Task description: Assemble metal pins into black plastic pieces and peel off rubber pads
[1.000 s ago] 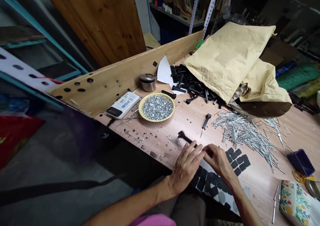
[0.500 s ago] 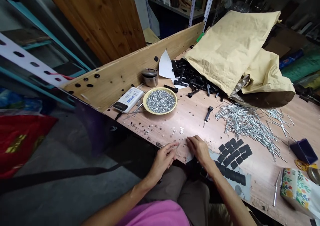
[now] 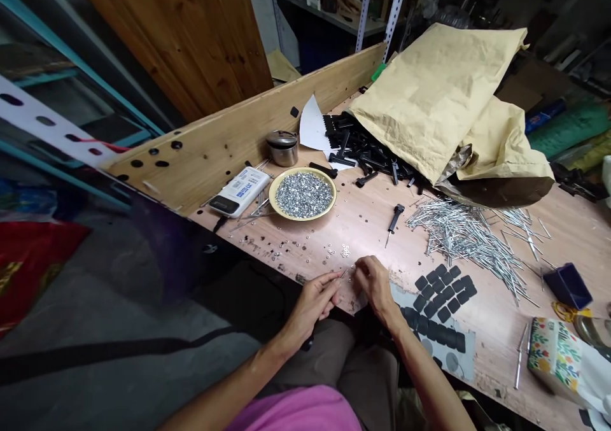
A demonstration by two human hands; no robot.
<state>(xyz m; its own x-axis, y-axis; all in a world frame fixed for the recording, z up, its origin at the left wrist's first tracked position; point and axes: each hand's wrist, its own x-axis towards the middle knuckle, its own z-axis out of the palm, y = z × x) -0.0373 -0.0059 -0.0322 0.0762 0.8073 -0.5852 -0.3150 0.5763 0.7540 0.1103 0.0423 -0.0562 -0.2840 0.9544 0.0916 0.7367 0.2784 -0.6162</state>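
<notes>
My left hand [image 3: 314, 300] is closed at the table's near edge, its fingertips pinching a thin metal rod [image 3: 344, 274] whose tip points up and away. Just to the right, my right hand [image 3: 375, 284] has its fingers curled down close to that tip; whatever is in them is too small or hidden to tell. A small cluster of metal nuts or washers [image 3: 345, 251] lies beyond my hands. Farther back, a yellow bowl [image 3: 271, 195] is full of similar small metal pieces. A black-handled tool with a thin shaft [image 3: 395, 217] rests on the table.
A pile of metal rods [image 3: 458, 233] lies right of centre, below black plastic parts [image 3: 367, 151] and a large paper bag [image 3: 439, 93]. Black square pads [image 3: 442, 291] sit on a grey sheet [image 3: 468, 367]. Left are a white power bank [image 3: 243, 189] and a lidded metal pot [image 3: 284, 154].
My right hand has shifted slightly up and left, nearer the rod tip, and its fingers have curled down. My left hand stays in place with the rod. The view has turned slightly.
</notes>
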